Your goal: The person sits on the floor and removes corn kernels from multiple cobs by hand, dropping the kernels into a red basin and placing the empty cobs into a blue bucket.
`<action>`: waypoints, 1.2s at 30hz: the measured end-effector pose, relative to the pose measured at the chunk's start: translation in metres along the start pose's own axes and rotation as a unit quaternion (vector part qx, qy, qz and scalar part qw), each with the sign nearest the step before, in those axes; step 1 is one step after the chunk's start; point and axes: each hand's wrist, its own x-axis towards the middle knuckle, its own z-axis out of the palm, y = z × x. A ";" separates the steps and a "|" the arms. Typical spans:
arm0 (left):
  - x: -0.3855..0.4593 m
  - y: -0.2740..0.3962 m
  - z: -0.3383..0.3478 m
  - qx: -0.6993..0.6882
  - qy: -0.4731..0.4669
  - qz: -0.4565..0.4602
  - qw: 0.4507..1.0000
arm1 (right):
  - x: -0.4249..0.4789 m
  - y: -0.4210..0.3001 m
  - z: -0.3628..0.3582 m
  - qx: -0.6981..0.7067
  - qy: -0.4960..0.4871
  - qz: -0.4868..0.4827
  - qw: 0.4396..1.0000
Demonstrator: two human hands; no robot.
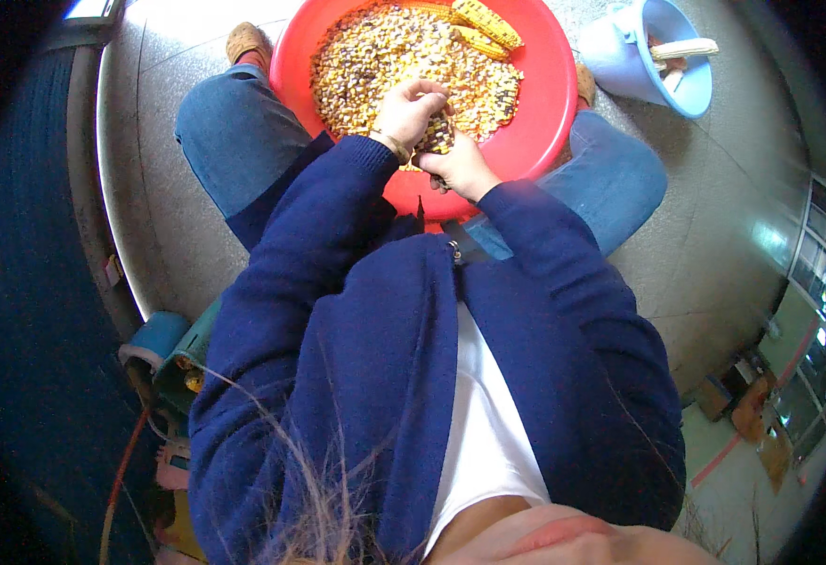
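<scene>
A corn cob with yellow and dark kernels [436, 134] lies between my hands, over the near part of a red plastic basin [558, 78]. My right hand [461, 168] is closed round its lower end. My left hand [411, 113] rests against the upper part, thumb and fingers bent near the kernels; its exact hold is partly hidden. Loose yellow and dark corn kernels [363, 70] fill much of the basin. Several yellow corn cobs [487, 25] lie on the kernels at the basin's far right side.
A light blue bucket [611, 63] holding stripped cobs [683, 48] is on the floor beyond my right knee. My knees flank the basin. At the lower left stand a blue container [159, 335] and a green container [194, 353] with corn inside.
</scene>
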 end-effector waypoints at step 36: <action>-0.020 0.030 0.002 -0.054 -0.125 0.053 0.989 | -0.015 -0.033 -0.018 0.163 -0.157 0.069 0.972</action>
